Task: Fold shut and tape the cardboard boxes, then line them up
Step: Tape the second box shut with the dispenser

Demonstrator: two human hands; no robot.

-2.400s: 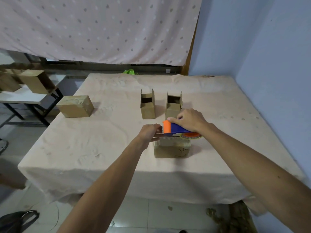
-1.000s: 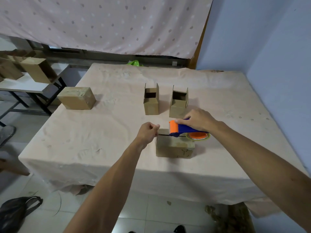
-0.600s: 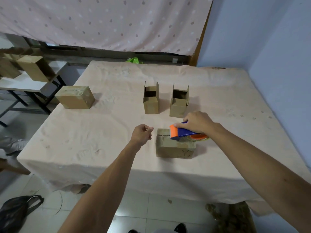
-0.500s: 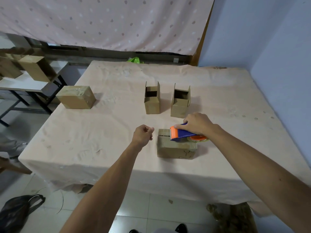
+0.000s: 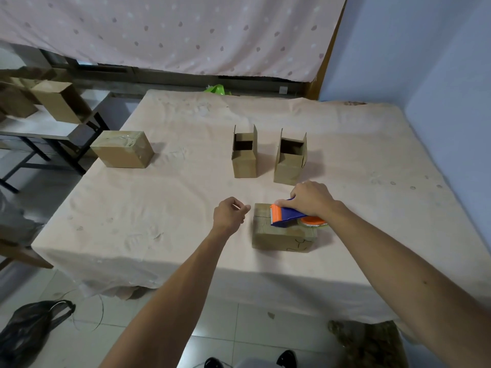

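Through the head camera: a moment ago the left hand (image 5: 230, 214) was pinching the end of the tape. It was pulling the tape out of the tape gun (image 5: 285, 215), up in the air over the near box (image 5: 281, 232). Now the tape gun has come down and lies on top of that box. The right hand (image 5: 310, 200) grips it from above, with its fingers wrapped round the blue handle. The left hand has let go and moved off to the left. It is just beside the box and not touching it. Its fingers are curled in, and I see nothing in them. I think the tape is now being stuck down along the top, so this box is nearly shut for good. I cannot see the tape strip itself.

The near box sits close to the front edge of the desk (image 5: 148, 235). A hard pull toward the person could slide it off. Behind it stand the left open box (image 5: 244, 162) and the right open box (image 5: 289, 166), with flaps up and not done yet. They are near, so the right hand has little room at the back. The taped box (image 5: 122, 151) sits well apart, by the left edge of the desk. The wide gap between it and the open boxes looks like good room for a row. The blue wall (image 5: 451, 128) runs along the right side.
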